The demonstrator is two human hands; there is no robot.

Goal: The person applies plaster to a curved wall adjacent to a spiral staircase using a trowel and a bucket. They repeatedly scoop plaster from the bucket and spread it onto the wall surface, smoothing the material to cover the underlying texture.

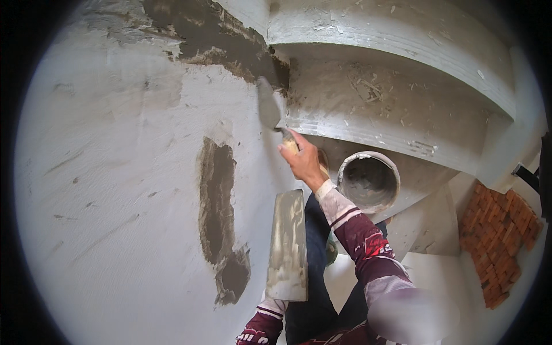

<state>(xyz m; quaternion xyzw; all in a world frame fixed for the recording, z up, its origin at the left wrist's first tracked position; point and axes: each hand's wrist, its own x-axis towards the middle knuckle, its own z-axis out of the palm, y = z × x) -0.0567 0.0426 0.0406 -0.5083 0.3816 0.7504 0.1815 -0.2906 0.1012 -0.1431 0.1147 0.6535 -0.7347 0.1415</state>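
My right hand (pixel 305 160) is closed round the wooden handle of a pointing trowel (pixel 268 106). The leaf-shaped blade points up along the white wall, its tip by the wet mortar band (pixel 218 46) in the corner at the stairs. Below it, a long rectangular plastering float (pixel 287 238) smeared with grey mortar is held close to the wall. My left sleeve (pixel 270 319) runs up to its lower end; the left hand itself is hidden behind the float. Farther left, a tall dark mortar patch (pixel 217 201) marks the wall.
A round bucket (pixel 368 154) with mortar-caked insides stands right of my right hand. Concrete stairs (pixel 379 103) with scraps of debris rise ahead and to the right. Stacked orange bricks (pixel 497 241) lie lower down at far right. My legs (pixel 319 259) are beneath my arms.
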